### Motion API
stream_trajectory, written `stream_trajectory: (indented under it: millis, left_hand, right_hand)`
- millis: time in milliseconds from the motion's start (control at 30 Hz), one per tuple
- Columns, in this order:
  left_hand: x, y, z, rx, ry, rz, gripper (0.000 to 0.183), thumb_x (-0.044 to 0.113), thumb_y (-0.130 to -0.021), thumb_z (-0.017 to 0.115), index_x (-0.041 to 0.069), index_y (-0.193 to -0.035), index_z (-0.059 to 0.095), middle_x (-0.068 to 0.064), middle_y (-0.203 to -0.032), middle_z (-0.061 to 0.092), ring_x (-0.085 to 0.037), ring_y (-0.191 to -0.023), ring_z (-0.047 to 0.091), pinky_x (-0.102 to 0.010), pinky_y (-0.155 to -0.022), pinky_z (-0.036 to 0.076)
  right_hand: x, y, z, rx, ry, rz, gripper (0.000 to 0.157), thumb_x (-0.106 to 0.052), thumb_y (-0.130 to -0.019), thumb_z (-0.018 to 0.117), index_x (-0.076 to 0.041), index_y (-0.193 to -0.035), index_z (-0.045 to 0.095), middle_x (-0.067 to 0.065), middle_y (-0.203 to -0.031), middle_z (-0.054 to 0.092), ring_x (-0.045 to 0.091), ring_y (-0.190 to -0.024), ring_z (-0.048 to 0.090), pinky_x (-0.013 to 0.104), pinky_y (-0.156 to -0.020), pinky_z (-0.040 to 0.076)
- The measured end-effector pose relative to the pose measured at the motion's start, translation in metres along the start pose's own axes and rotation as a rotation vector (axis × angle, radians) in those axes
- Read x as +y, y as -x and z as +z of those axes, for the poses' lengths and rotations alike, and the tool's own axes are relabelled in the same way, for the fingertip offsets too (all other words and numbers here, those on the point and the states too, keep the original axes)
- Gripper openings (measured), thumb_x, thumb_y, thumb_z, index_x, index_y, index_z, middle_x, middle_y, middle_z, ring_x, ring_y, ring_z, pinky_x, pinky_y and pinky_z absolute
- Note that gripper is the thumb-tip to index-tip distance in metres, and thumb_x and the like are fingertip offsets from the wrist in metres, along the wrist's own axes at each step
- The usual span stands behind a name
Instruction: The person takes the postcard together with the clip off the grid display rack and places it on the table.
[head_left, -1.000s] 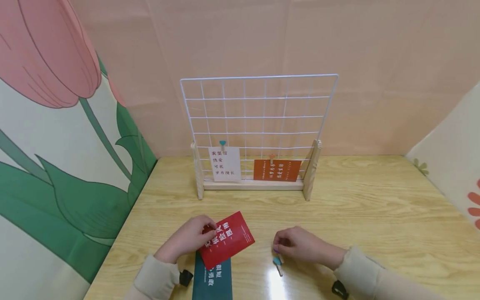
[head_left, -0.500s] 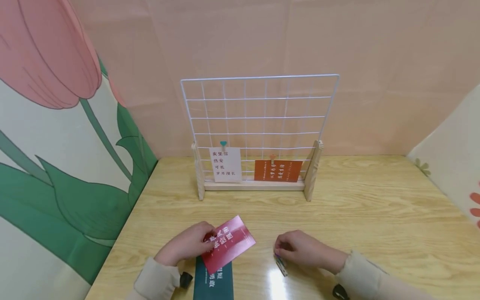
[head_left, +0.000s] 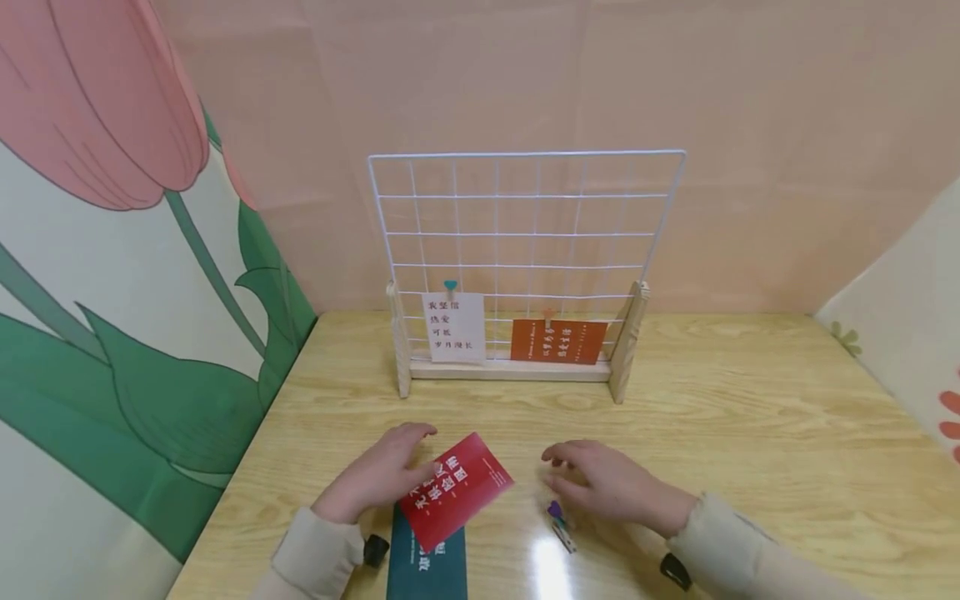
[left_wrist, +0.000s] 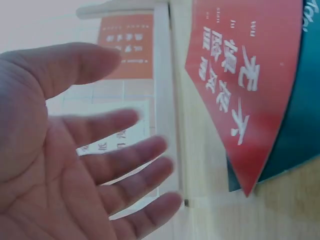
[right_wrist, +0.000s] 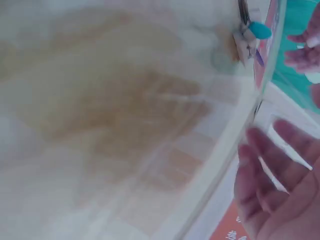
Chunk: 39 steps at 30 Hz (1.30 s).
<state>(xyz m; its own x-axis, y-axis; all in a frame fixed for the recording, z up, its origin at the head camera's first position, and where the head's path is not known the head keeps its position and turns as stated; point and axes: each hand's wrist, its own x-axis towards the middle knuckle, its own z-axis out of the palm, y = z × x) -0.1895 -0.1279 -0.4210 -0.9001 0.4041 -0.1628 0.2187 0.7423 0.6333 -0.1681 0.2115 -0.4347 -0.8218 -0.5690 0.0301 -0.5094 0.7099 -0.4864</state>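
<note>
My left hand (head_left: 384, 473) is over the left part of a red card (head_left: 468, 500) with white characters. In the left wrist view its fingers are spread, with the red card (left_wrist: 250, 95) apart from them. The red card lies askew across a dark green card (head_left: 427, 575), partly covering it. My right hand (head_left: 615, 485) hovers above the table with loosely bent fingers and holds nothing. Just below its fingertips lie small wooden clips, one with a purple heart (head_left: 554, 508). A teal heart (right_wrist: 260, 30) shows among the clips in the right wrist view.
A white wire grid (head_left: 517, 234) in a wooden stand (head_left: 510, 375) stands at the table's back. A white card (head_left: 457, 329) and an orange card (head_left: 558, 343) hang on it by clips. Behind is a peach backdrop (head_left: 487, 75); a tulip-print panel (head_left: 172, 375) stands left.
My left hand has let go of the red card and spread its fingers. My right hand has lifted off the clips, leaving them close together on the table.
</note>
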Motion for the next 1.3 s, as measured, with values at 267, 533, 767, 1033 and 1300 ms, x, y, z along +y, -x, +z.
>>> stream_trajectory:
  millis: [267, 533, 767, 1033, 1300]
  left_hand:
    - [0.003, -0.004, -0.009, 0.215, -0.037, 0.046, 0.092, 0.040, -0.092, 0.078, 0.010, -0.163, 0.027, -0.021, -0.166, 0.025, -0.043, -0.151, 0.022, -0.066, -0.110, 0.036]
    - [0.010, -0.013, -0.018, 0.277, -0.087, 0.061, 0.101, 0.051, -0.091, 0.076, 0.016, -0.166, 0.018, -0.020, -0.170, 0.012, -0.044, -0.154, 0.011, -0.072, -0.114, 0.024]
    - [0.017, -0.031, -0.025, 0.289, -0.133, 0.059, 0.100, 0.055, -0.091, 0.073, 0.015, -0.166, 0.021, -0.022, -0.169, 0.013, -0.047, -0.153, 0.012, -0.072, -0.114, 0.023]
    - [0.018, -0.053, -0.027, 0.273, -0.119, 0.073, 0.093, 0.052, -0.093, 0.072, 0.015, -0.164, 0.025, -0.024, -0.169, 0.014, -0.046, -0.153, 0.013, -0.073, -0.111, 0.027]
    - [0.018, -0.067, -0.027, 0.271, -0.088, 0.050, 0.089, 0.053, -0.095, 0.069, 0.014, -0.164, 0.027, -0.028, -0.167, 0.015, -0.049, -0.152, 0.017, -0.073, -0.108, 0.031]
  right_hand:
    - [-0.011, -0.022, -0.009, 0.238, 0.190, -0.096, 0.079, -0.052, -0.102, 0.059, -0.008, -0.161, 0.032, 0.021, -0.164, 0.030, 0.047, -0.149, 0.028, 0.071, -0.108, 0.034]
    - [-0.024, -0.057, -0.019, 0.294, 0.241, -0.128, 0.084, -0.052, -0.099, 0.064, -0.007, -0.162, 0.031, 0.022, -0.167, 0.021, 0.049, -0.151, 0.019, 0.067, -0.114, 0.028]
    - [-0.032, -0.082, -0.024, 0.284, 0.232, -0.100, 0.083, -0.052, -0.099, 0.065, -0.010, -0.162, 0.031, 0.024, -0.167, 0.021, 0.049, -0.152, 0.017, 0.069, -0.114, 0.026]
    - [-0.040, -0.108, -0.032, 0.278, 0.267, -0.097, 0.081, -0.050, -0.100, 0.063, -0.011, -0.163, 0.030, 0.025, -0.166, 0.021, 0.049, -0.152, 0.016, 0.072, -0.111, 0.029]
    - [-0.049, -0.128, -0.042, 0.305, 0.339, -0.113, 0.075, -0.048, -0.102, 0.060, -0.008, -0.160, 0.035, 0.027, -0.162, 0.029, 0.051, -0.147, 0.027, 0.068, -0.112, 0.033]
